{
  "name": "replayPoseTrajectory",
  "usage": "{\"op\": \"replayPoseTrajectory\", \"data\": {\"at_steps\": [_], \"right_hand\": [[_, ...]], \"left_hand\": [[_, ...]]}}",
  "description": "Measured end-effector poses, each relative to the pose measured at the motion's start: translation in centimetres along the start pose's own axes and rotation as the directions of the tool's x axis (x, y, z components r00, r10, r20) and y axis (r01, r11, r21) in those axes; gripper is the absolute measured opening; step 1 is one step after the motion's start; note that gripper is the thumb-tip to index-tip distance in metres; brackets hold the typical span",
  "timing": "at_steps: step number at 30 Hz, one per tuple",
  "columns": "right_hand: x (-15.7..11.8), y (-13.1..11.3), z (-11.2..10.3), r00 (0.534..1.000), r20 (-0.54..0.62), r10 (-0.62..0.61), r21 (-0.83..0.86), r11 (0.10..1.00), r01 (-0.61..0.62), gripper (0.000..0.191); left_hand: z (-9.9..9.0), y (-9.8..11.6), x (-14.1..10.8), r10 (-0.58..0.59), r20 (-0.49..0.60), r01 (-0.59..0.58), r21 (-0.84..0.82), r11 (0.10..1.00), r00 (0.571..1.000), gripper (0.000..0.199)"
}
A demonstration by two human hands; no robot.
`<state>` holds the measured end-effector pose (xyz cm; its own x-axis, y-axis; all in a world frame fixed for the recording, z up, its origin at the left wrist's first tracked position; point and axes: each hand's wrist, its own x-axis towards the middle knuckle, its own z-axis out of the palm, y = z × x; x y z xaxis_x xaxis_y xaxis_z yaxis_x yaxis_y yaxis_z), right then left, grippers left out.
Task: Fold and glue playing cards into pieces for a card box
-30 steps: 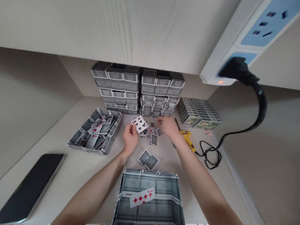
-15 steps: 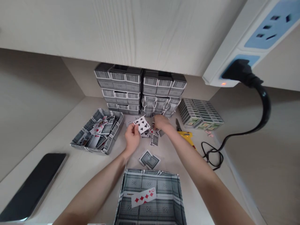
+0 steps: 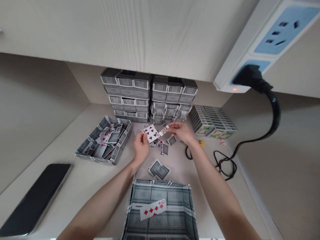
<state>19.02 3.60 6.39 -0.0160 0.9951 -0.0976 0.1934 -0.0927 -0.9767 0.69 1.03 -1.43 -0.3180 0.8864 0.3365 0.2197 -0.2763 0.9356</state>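
Note:
My left hand (image 3: 141,145) pinches a six of clubs playing card (image 3: 151,133), its face toward me. Close to that card's right edge, my right hand (image 3: 182,131) grips a folded playing card (image 3: 164,130) between thumb and fingertips. Below both hands lie several loose cards, among them a face-down card (image 3: 165,149) and another one (image 3: 172,140). Nearer to me, two overlapping face-down cards (image 3: 159,170) rest on the table. A box made of cards (image 3: 162,191) stands at the front with a diamonds card (image 3: 153,209) inside.
At the left, a card-made tray (image 3: 113,156) holds many loose cards, and a black phone (image 3: 37,196) lies beyond it. Stacked card-made boxes (image 3: 130,87) stand at the back. Packs of cards (image 3: 212,121), a yellow tool (image 3: 201,143) and a black cable (image 3: 226,166) are at the right.
My right hand has lifted from the loose cards and moved a little right, now showing a folded card in its fingers. My left hand stays put with the six of clubs.

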Motion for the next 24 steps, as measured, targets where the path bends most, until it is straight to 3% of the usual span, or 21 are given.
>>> {"op": "replayPoseTrajectory", "data": {"at_steps": [4,7,13,24], "right_hand": [[-2.2,-0.2,-0.6,0.996,-0.022,0.087,0.200,0.977,-0.081,0.023],[-3.4,0.0,-0.5,0.996,-0.047,0.080,0.271,0.960,-0.064,0.027],[-4.7,0.3,0.1,0.992,-0.118,0.035,0.342,0.940,0.007,0.028],[-6.7,0.7,1.0,0.986,-0.129,0.107,0.442,0.896,-0.039,0.027]], "left_hand": [[0.1,0.1,-0.2,0.008,0.028,-0.008,0.023,1.000,1.000,0.020],[0.1,0.2,-0.2,0.011,0.034,-0.012,0.024,1.000,0.999,0.021],[0.1,-0.1,-0.2,0.007,0.067,-0.007,-0.001,1.000,0.998,0.022],[0.1,0.4,-0.8,0.064,0.195,-0.068,0.016,0.998,0.979,0.021]]}}
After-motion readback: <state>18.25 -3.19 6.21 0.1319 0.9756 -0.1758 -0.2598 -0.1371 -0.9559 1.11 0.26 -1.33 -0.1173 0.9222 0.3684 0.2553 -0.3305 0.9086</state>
